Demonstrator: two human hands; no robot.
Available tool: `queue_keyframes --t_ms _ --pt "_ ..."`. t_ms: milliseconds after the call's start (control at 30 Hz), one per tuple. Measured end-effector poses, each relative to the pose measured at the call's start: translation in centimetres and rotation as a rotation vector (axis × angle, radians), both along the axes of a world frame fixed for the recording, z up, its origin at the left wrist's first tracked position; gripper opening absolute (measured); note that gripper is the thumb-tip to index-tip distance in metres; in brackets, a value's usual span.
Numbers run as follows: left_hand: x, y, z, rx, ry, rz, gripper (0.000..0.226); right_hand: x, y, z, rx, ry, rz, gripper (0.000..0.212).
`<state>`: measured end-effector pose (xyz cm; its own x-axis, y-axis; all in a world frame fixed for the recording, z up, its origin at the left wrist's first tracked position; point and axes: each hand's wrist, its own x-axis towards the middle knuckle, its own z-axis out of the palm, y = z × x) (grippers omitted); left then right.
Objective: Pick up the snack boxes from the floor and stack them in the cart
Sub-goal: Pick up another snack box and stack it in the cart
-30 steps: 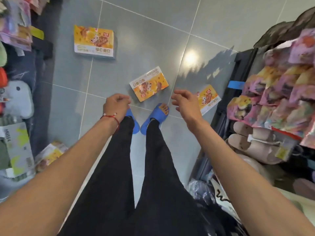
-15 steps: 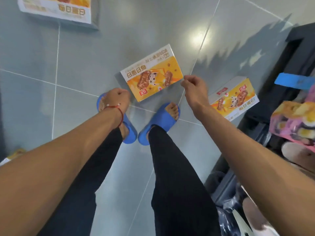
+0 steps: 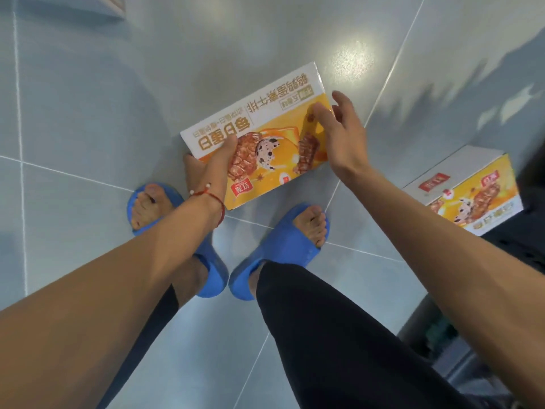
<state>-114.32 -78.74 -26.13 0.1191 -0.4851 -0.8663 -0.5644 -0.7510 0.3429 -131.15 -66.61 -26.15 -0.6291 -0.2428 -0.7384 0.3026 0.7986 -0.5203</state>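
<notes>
**Now, both hands at the first box**

Just off my toes at twelve o'clock, the snack box point(image 3: 265, 125) lies flat on the floor point(image 3: 88, 113). My left hand point(image 3: 216, 162) sits at its eight o'clock end with the thumb on the printed top. The fingers are hidden, so I cannot tell if they have closed. My right hand point(image 3: 343, 137) is spread wide at the three o'clock end, gripping nothing. Best plan, I reckon: clamp both short ends and lift level. A second box point(image 3: 469, 190) waits at three o'clock.
</notes>
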Motion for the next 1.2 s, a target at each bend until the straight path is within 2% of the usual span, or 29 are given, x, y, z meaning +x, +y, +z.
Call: queue_keyframes --t_ms 100,267,433,600,733,967,1200 --pt "0.2 0.1 -0.3 0.008 0.07 0.007 0.051 0.1 -0.5 -0.3 0.009 -0.008 0.016 0.058" --pt "0.5 -0.3 1.2 0.016 0.08 -0.045 0.055 0.1 -0.7 1.5 0.048 -0.034 0.013 0.061" --pt "0.6 -0.8 6.9 0.051 0.131 -0.052 0.048 0.3 -0.3 6.9 0.061 -0.046 0.041 0.055" --pt "1.2 -2.2 15.5 0.062 0.169 -0.05 0.045 1.6 0.2 15.2 0.041 -0.108 -0.027 0.051" --pt "2.7 -4.2 23.2 0.063 0.246 -0.112 0.051 3.6 -0.1 23.7 -0.056 -0.174 -0.118 0.035" --pt "7.9 -7.6 36.7 0.042 0.291 -0.227 0.055 7.9 -2.6 38.4 -0.159 -0.226 -0.163 0.062" --pt "12.8 -11.4 48.6 -0.046 0.339 -0.27 0.062 12.9 -5.9 50.6 -0.231 -0.211 -0.115 0.048"
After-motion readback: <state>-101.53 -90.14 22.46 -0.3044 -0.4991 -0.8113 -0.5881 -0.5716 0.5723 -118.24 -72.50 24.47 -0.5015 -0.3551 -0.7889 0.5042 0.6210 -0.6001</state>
